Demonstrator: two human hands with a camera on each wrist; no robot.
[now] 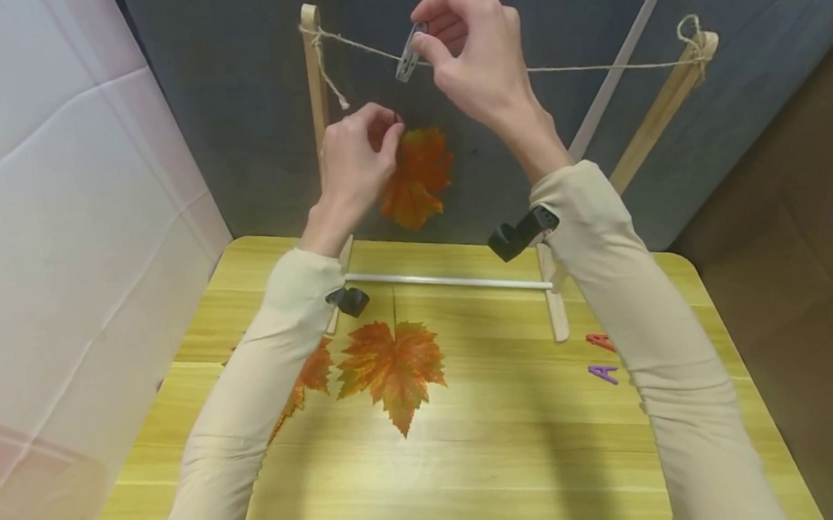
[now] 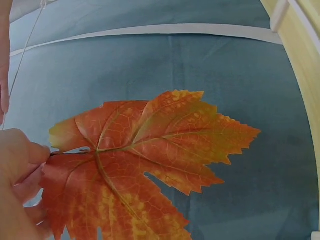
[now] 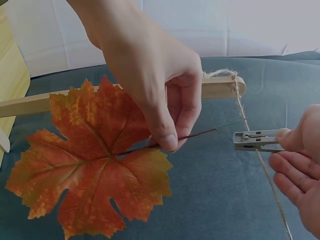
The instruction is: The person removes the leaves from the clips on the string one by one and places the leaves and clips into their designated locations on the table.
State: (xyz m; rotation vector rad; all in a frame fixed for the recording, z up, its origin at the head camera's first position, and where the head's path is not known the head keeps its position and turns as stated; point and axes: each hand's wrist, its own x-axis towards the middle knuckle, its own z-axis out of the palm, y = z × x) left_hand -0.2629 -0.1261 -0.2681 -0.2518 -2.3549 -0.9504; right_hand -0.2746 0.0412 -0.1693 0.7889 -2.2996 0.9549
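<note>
My left hand (image 1: pixel 356 157) pinches the thin dark stem of an orange and red artificial maple leaf (image 1: pixel 422 173) between thumb and fingers. The leaf hangs below the fingertips, and in the right wrist view the stem's free end points toward the string (image 3: pixel 274 187). Higher up, my right hand (image 1: pixel 480 56) grips a grey clothespin (image 3: pixel 250 140) by its handle end. The clothespin's nose lies over the string, close to the stem tip. The string is tied between two wooden posts (image 1: pixel 317 84).
Another leaf (image 1: pixel 394 367) lies on the yellow wood-grain table (image 1: pixel 469 461), and more leaf (image 1: pixel 316 369) shows partly behind the left sleeve. A white rod (image 1: pixel 453 281) joins the stand's feet. Near the right sleeve lie a purple clothespin (image 1: pixel 602 373) and a red one (image 1: pixel 600 341).
</note>
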